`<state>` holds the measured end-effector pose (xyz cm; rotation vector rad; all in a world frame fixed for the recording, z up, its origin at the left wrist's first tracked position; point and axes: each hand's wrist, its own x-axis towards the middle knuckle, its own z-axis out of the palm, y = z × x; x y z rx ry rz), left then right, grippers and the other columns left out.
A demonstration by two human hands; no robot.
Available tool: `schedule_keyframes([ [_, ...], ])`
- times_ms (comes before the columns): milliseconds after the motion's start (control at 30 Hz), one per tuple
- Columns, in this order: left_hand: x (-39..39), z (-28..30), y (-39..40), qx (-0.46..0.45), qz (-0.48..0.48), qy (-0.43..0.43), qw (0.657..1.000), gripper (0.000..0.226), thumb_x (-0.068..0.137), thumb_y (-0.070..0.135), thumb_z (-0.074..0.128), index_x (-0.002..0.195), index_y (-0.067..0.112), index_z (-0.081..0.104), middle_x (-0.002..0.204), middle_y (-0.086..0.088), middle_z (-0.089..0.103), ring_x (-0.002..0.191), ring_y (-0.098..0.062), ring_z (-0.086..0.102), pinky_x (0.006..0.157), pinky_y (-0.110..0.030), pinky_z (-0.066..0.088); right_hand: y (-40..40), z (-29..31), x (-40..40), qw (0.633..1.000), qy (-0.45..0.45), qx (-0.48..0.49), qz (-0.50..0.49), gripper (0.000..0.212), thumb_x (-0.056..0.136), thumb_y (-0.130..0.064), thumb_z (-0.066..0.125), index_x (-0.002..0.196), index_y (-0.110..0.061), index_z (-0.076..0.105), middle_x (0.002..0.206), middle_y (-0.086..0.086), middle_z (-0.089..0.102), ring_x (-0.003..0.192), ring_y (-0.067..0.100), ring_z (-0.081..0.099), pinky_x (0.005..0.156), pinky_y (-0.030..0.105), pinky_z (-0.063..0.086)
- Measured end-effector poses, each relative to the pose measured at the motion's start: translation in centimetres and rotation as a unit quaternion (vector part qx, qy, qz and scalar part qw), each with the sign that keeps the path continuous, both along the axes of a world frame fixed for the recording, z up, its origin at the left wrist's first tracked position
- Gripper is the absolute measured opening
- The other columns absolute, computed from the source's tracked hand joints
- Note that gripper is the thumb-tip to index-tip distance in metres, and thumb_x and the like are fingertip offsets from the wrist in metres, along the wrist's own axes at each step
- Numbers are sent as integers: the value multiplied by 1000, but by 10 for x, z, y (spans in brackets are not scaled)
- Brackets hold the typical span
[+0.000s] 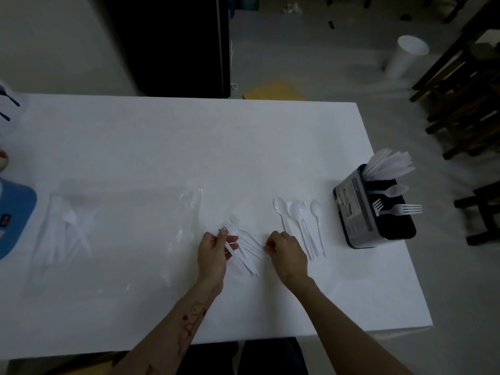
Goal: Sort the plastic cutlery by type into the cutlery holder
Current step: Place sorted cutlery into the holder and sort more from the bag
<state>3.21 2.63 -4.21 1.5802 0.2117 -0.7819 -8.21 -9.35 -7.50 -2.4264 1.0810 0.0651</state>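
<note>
A bunch of white plastic forks [244, 246] lies on the white table [189, 147] between my hands. My left hand [213, 253] is closed around the bunch near the tines. My right hand [286, 253] pinches fork handles at the bunch's right side. Several white spoons [300, 223] lie side by side just right of my right hand, bowls away from me. The black and grey cutlery holder [357, 212] stands near the table's right edge, holding knives at the back, a spoon in the middle and forks in front.
A clear plastic bag [121, 226] with more white cutlery inside lies on the table's left half. A blue object [13, 215] sits at the left edge. A white cup [405, 56] and dark wooden chairs [465, 104] are on the floor beyond the right edge.
</note>
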Motion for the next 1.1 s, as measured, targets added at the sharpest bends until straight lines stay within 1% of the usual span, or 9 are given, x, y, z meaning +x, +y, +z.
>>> schedule_keyframes([
  [167, -2, -5, 7, 4, 30, 12, 999, 16, 96, 25, 53, 93, 12, 61, 89, -8, 73, 77, -21, 69, 73, -34, 53, -16, 2, -1, 996, 6, 39, -74, 10, 96, -21, 56, 94, -13, 61, 96, 1, 61, 85, 19, 61, 68, 29, 47],
  [267, -6, -5, 4, 6, 27, 18, 999, 17, 97, 27, 51, 95, 12, 60, 89, -7, 72, 79, -20, 69, 78, -36, 53, -19, 5, -3, 998, 13, 40, -57, 13, 97, -24, 53, 94, -12, 58, 96, 2, 60, 82, 19, 60, 67, 31, 49],
  [400, -10, -4, -4, -2, 22, 34, 999, 21, 98, 27, 49, 100, 9, 60, 91, -7, 73, 84, -21, 69, 78, -35, 53, -13, 2, -5, 999, -8, 46, -27, 18, 91, -31, 65, 97, -17, 56, 94, -4, 58, 80, 14, 57, 67, 29, 50],
  [500, -12, -2, -8, -22, 28, 49, 998, 20, 99, 26, 46, 98, 11, 58, 89, -7, 72, 83, -22, 67, 74, -32, 52, -15, 1, -5, 998, -12, 39, -48, 12, 94, -27, 60, 92, -16, 55, 92, -1, 59, 78, 15, 55, 65, 27, 44],
  [667, -13, 1, -12, -36, 32, 60, 997, 24, 103, 29, 34, 96, 20, 55, 96, -10, 71, 82, -21, 68, 73, -30, 51, -21, 0, -7, 993, -28, 15, -111, 11, 97, -21, 54, 90, -13, 56, 89, 3, 61, 80, 20, 61, 66, 33, 51],
  [733, -14, 1, -11, -44, 31, 61, 997, 22, 104, 27, 30, 101, 22, 51, 98, -10, 71, 84, -22, 68, 74, -32, 52, -19, 1, -9, 991, -38, -5, -129, 6, 94, -18, 59, 98, -13, 58, 94, 3, 60, 86, 21, 61, 65, 34, 52],
  [800, -15, 1, -9, -52, 28, 60, 996, 20, 104, 23, 27, 111, 21, 46, 97, -9, 71, 85, -24, 68, 76, -34, 53, -14, 1, -10, 993, -45, -41, -99, 17, 90, -17, 65, 107, -14, 60, 101, 4, 61, 91, 22, 59, 63, 35, 54],
  [900, -15, 0, -7, -55, 23, 67, 996, 20, 104, 20, 29, 118, 18, 43, 98, -9, 69, 85, -24, 68, 76, -35, 55, -4, 2, -9, 995, -30, -86, -31, 20, 84, -22, 74, 102, -15, 67, 102, 4, 65, 88, 22, 62, 58, 31, 53],
  [1100, -13, -3, -8, -47, 16, 86, 995, 16, 102, 22, 38, 112, 15, 48, 102, -9, 69, 87, -24, 67, 83, -39, 53, -10, 1, 4, 996, 31, -33, -77, 12, 92, -25, 64, 99, -16, 67, 102, 0, 64, 90, 17, 60, 68, 31, 54],
])
